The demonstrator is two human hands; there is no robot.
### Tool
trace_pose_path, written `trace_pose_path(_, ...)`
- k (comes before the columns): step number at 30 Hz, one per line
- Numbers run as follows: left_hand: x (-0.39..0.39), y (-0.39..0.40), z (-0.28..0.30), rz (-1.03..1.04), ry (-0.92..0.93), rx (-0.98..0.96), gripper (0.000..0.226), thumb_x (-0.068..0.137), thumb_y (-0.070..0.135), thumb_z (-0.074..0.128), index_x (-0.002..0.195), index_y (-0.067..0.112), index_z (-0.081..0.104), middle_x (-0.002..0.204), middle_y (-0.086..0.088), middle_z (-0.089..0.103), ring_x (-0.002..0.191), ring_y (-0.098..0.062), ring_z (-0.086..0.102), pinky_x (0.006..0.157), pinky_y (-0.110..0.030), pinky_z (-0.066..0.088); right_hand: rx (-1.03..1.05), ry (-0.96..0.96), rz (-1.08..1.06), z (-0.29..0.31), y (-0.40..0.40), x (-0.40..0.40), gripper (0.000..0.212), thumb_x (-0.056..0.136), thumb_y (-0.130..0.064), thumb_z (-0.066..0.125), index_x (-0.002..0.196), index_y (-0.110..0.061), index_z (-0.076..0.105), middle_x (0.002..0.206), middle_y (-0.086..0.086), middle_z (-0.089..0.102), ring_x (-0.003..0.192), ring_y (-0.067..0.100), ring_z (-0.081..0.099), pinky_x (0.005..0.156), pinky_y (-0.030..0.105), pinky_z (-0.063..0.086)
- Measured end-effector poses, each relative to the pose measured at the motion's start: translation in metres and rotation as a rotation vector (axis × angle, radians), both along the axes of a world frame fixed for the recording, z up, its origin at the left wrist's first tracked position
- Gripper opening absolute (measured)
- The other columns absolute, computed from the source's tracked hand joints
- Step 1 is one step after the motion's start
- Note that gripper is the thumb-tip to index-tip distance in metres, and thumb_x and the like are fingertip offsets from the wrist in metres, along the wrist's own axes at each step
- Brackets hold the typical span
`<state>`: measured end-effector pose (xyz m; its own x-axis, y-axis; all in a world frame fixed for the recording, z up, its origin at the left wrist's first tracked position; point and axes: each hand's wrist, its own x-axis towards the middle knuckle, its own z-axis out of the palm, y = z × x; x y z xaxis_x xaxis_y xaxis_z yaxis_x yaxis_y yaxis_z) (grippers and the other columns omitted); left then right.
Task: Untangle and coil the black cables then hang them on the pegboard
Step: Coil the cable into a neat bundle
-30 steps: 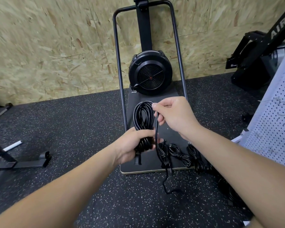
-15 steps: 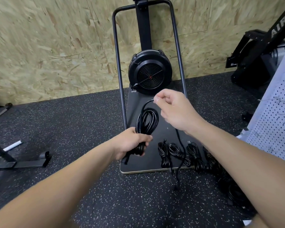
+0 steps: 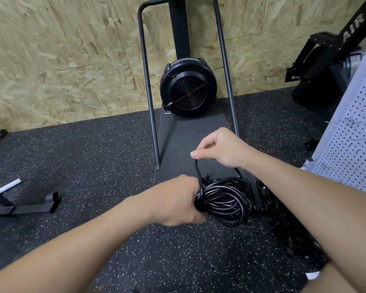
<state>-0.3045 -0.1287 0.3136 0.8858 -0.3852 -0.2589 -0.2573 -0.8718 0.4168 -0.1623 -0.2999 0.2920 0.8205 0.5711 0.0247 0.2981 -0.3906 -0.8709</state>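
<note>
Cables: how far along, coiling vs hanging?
Done: several small bundles lie coiled on the floor. In hand: left hand grips a coil; right hand pinches its loose end, apparently wrapping it. Left: hanging; no cable shows on the visible pegboard.

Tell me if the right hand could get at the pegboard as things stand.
Probably yes, but not freely: the pegboard stands just to the right with open floor between, yet the right hand is pinching a cable strand leading to the coil in the left hand.
</note>
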Motion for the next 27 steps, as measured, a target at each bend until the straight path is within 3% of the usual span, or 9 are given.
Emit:
trace_pose_path(4,0.004,0.014,0.011,0.182,-0.157,-0.158,0.028,0.081,0.031,0.084,0.076,0.013,0.062,0.069,-0.01,0.066,0.053,-0.015,0.04,0.05,-0.031,0.04,-0.062,0.209,-0.124,-0.016,-0.001,0.008,0.021,0.1,-0.003,0.075,0.079,-0.002,0.069,0.071,0.008,0.066,0.064,0.017,0.059,0.074,0.036,0.061)
trace_pose_path(6,0.01,0.025,0.016,0.306,-0.157,-0.196,0.034,0.076,0.04,0.092,0.088,0.016,0.07,0.077,-0.008,0.073,0.054,-0.013,0.051,0.054,-0.029,0.045,-0.035,0.263,-0.135,-0.021,0.001,0.002,0.032,0.106,0.015,0.049,0.085,-0.007,0.059,0.057,-0.005,0.063,0.052,0.005,0.06,0.066,0.025,0.058)
trace_pose_path(9,0.017,0.043,0.015,0.382,-0.096,-0.193,0.065,0.062,0.053,0.098,0.112,0.026,0.067,0.098,0.006,0.078,0.084,-0.013,0.073,0.078,-0.035,0.061,0.079,0.217,-0.043,-0.037,0.005,-0.008,0.016,0.098,0.024,0.055,0.095,0.013,0.067,0.066,0.007,0.065,0.061,0.017,0.061,0.065,0.035,0.052)
trace_pose_path(11,0.023,0.05,0.006,0.402,-0.098,-0.214,0.062,0.063,0.043,0.099,0.111,0.027,0.062,0.098,0.005,0.076,0.076,-0.012,0.069,0.07,-0.033,0.059,0.059,0.178,-0.096,-0.051,0.009,-0.013,0.018,0.101,0.0,0.071,0.09,0.014,0.072,0.069,0.014,0.069,0.06,0.021,0.059,0.062,0.036,0.048)
trace_pose_path(13,0.032,0.056,-0.002,0.489,-0.133,-0.231,0.059,0.067,0.031,0.097,0.112,0.024,0.059,0.095,0.0,0.075,0.064,-0.012,0.064,0.057,-0.031,0.053,-0.158,0.037,-0.133,-0.06,0.018,-0.024,0.041,0.102,-0.045,0.073,0.074,-0.016,0.079,0.064,0.007,0.069,0.054,0.019,0.053,0.059,0.033,0.043)
trace_pose_path(14,0.037,0.061,-0.006,0.536,-0.158,-0.217,0.058,0.068,0.027,0.094,0.113,0.024,0.058,0.095,-0.001,0.076,0.064,-0.015,0.066,0.055,-0.033,0.052,-0.25,-0.033,-0.141,-0.059,0.022,-0.034,0.044,0.104,-0.05,0.068,0.074,-0.02,0.078,0.063,0.0,0.067,0.053,0.018,0.053,0.058,0.032,0.042)
trace_pose_path(21,0.053,0.078,-0.024,0.582,-0.297,0.084,0.037,0.07,0.035,0.086,0.091,0.023,0.058,0.089,-0.002,0.071,0.079,-0.028,0.069,0.066,-0.037,0.057,-0.471,-0.549,0.226,-0.033,0.04,-0.084,0.03,0.113,-0.033,0.045,0.085,-0.025,0.051,0.081,0.0,0.062,0.076,0.033,0.06,0.069,0.047,0.051)
trace_pose_path(24,0.052,0.064,-0.031,0.486,-0.317,0.185,0.038,0.077,0.042,0.083,0.072,0.021,0.052,0.081,-0.007,0.07,0.081,-0.038,0.07,0.069,-0.038,0.054,-0.473,-0.71,0.267,-0.013,0.033,-0.075,0.024,0.112,-0.035,0.047,0.089,-0.032,0.054,0.09,-0.004,0.068,0.084,0.03,0.063,0.073,0.045,0.052)
trace_pose_path(27,0.049,0.053,-0.04,0.307,-0.363,0.244,0.036,0.08,0.049,0.084,0.077,0.025,0.058,0.086,-0.005,0.075,0.087,-0.036,0.072,0.073,-0.037,0.054,-0.386,-0.767,0.262,-0.002,0.027,-0.063,0.023,0.11,-0.038,0.051,0.092,-0.032,0.065,0.092,-0.01,0.071,0.089,0.024,0.065,0.077,0.046,0.053)
